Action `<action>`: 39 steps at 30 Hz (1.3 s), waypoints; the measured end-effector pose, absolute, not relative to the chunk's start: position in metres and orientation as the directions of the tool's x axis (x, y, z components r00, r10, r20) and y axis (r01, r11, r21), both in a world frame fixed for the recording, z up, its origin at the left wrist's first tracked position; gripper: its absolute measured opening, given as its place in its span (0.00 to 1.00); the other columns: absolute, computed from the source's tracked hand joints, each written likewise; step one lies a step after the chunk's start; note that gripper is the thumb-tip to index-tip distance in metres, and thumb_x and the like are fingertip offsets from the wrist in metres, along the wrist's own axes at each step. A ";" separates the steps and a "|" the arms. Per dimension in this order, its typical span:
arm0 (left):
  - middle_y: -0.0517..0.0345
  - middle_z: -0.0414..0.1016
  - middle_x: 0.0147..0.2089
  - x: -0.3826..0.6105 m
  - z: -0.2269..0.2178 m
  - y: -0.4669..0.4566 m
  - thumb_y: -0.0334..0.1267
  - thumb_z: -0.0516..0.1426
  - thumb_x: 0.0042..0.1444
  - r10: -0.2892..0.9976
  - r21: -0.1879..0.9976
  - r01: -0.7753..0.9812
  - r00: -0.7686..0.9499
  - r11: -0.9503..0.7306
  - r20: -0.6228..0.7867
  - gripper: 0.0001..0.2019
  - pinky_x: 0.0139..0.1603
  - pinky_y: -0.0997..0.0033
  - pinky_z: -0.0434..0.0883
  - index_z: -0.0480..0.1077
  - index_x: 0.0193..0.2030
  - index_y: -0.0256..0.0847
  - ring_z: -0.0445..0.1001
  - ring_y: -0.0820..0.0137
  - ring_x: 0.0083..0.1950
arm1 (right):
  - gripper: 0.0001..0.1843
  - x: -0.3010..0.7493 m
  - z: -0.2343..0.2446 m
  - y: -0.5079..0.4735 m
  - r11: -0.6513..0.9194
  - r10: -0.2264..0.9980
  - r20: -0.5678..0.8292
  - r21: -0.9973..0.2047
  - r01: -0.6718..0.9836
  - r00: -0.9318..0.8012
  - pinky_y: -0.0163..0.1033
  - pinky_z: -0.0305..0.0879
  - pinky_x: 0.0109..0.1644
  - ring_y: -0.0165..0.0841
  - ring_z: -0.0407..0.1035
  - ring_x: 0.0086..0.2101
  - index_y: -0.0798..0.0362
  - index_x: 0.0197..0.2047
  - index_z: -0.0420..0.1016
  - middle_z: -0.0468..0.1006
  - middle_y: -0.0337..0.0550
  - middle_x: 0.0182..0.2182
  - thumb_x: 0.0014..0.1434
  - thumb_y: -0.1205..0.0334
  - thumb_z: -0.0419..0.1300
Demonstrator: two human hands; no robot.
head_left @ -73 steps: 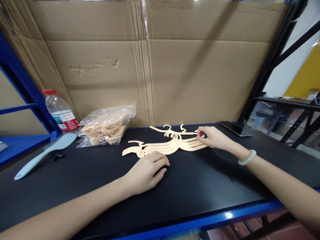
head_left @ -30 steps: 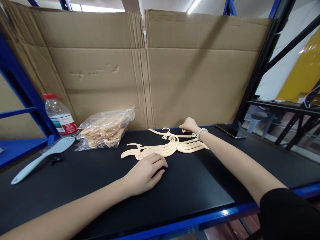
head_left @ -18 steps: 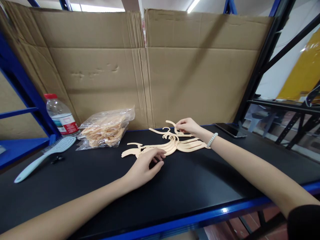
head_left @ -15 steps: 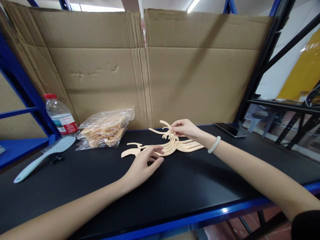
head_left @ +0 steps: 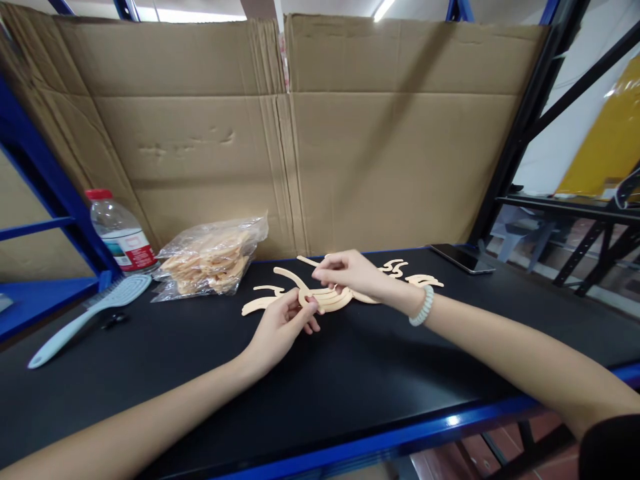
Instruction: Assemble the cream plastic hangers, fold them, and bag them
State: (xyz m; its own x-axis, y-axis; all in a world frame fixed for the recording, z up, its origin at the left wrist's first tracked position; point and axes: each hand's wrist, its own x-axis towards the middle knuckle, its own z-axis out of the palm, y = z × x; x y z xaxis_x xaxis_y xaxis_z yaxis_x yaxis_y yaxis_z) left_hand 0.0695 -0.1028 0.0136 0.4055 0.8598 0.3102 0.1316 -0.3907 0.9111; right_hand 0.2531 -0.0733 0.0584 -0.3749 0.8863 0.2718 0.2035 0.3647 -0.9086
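A pale, flat, curved wood-coloured piece (head_left: 289, 275) rises between the thumb and fingers of my left hand (head_left: 280, 323), which is closed on its lower end. Over the middle of the layout hovers my right hand (head_left: 353, 275), its fingertips drawn together; whatever they hold, if anything, is hidden. Long curved strips (head_left: 333, 302) of the same pale material lie side by side under both hands. To the left is a leaf-shaped piece (head_left: 256, 305), and on the right lie small scroll pieces (head_left: 395, 268) and another leaf-like piece (head_left: 424, 280). My right forearm covers part of the arrangement.
A clear bag of pale pieces (head_left: 207, 260) sits at the back left, near a red-capped bottle (head_left: 123, 233). A light blue hairbrush (head_left: 95, 313) and a small black item (head_left: 115, 320) lie further left. A phone (head_left: 461, 259) rests at the back right. Cardboard (head_left: 400, 153) walls the rear.
The curved piece that was in my right hand at the back is now in my left hand, further left. My right hand has moved left and nearer, uncovering the pieces on the right.
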 end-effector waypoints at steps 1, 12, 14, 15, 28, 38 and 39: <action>0.59 0.73 0.29 0.070 0.013 -0.102 0.48 0.57 0.57 0.867 0.919 0.117 0.394 -0.376 0.304 0.14 0.29 0.72 0.71 0.63 0.31 0.39 0.74 0.72 0.27 | 0.09 0.260 0.057 -0.063 0.379 0.898 0.289 -0.890 0.251 -0.331 0.30 0.63 0.26 0.25 0.67 0.25 0.57 0.32 0.77 0.75 0.39 0.24 0.54 0.59 0.62; 0.59 0.74 0.28 0.068 0.013 -0.101 0.49 0.57 0.57 0.912 0.948 0.084 0.312 -0.306 0.267 0.15 0.29 0.71 0.70 0.65 0.38 0.38 0.73 0.71 0.27 | 0.06 0.339 0.025 0.009 0.350 0.931 0.281 -0.494 0.796 -0.235 0.33 0.66 0.36 0.31 0.73 0.30 0.54 0.30 0.81 0.81 0.42 0.28 0.47 0.70 0.63; 0.58 0.74 0.28 0.068 0.012 -0.101 0.48 0.58 0.57 0.916 0.949 0.080 0.298 -0.303 0.268 0.15 0.29 0.71 0.70 0.66 0.38 0.37 0.73 0.71 0.27 | 0.04 0.341 0.021 0.010 0.351 0.933 0.251 -0.480 0.804 -0.258 0.33 0.66 0.35 0.31 0.73 0.29 0.55 0.29 0.81 0.81 0.42 0.27 0.48 0.67 0.64; 0.58 0.74 0.28 0.068 0.012 -0.100 0.48 0.58 0.57 0.917 0.949 0.081 0.294 -0.304 0.269 0.14 0.29 0.71 0.70 0.66 0.37 0.37 0.73 0.71 0.27 | 0.04 0.341 0.020 0.010 0.350 0.934 0.247 -0.471 0.810 -0.259 0.33 0.65 0.34 0.31 0.73 0.28 0.55 0.29 0.81 0.81 0.42 0.27 0.49 0.65 0.65; 0.61 0.73 0.28 0.068 0.014 -0.103 0.44 0.61 0.53 0.929 0.958 0.062 0.269 -0.281 0.256 0.12 0.31 0.73 0.69 0.66 0.36 0.38 0.72 0.73 0.28 | 0.03 0.345 0.034 -0.003 0.326 0.911 0.386 -0.453 0.830 -0.146 0.33 0.63 0.32 0.31 0.71 0.28 0.56 0.30 0.76 0.79 0.42 0.26 0.53 0.66 0.62; 0.60 0.73 0.28 0.066 0.010 -0.095 0.44 0.64 0.51 0.939 0.961 -0.108 0.208 -0.255 0.273 0.14 0.32 0.75 0.69 0.68 0.35 0.37 0.71 0.75 0.29 | 0.10 0.354 0.039 -0.042 0.487 0.782 0.619 -0.539 0.687 -0.068 0.38 0.67 0.36 0.31 0.71 0.28 0.54 0.42 0.75 0.77 0.41 0.31 0.54 0.65 0.59; 0.60 0.73 0.28 0.065 0.010 -0.093 0.44 0.65 0.49 0.945 0.959 -0.149 0.188 -0.241 0.266 0.15 0.33 0.75 0.69 0.68 0.35 0.37 0.71 0.75 0.29 | 0.11 0.354 0.039 -0.048 0.527 0.750 0.655 -0.508 0.681 -0.092 0.39 0.67 0.37 0.32 0.70 0.29 0.53 0.43 0.75 0.76 0.42 0.32 0.56 0.64 0.58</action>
State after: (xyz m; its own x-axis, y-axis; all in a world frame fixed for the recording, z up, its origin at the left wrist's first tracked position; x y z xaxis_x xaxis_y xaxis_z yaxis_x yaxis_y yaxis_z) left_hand 0.0651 -0.0930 0.0103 0.1876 0.9455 0.2662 -0.1488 -0.2406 0.9592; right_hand 0.3542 -0.0475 0.0391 -0.0918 0.7504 0.6546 0.6815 0.5266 -0.5082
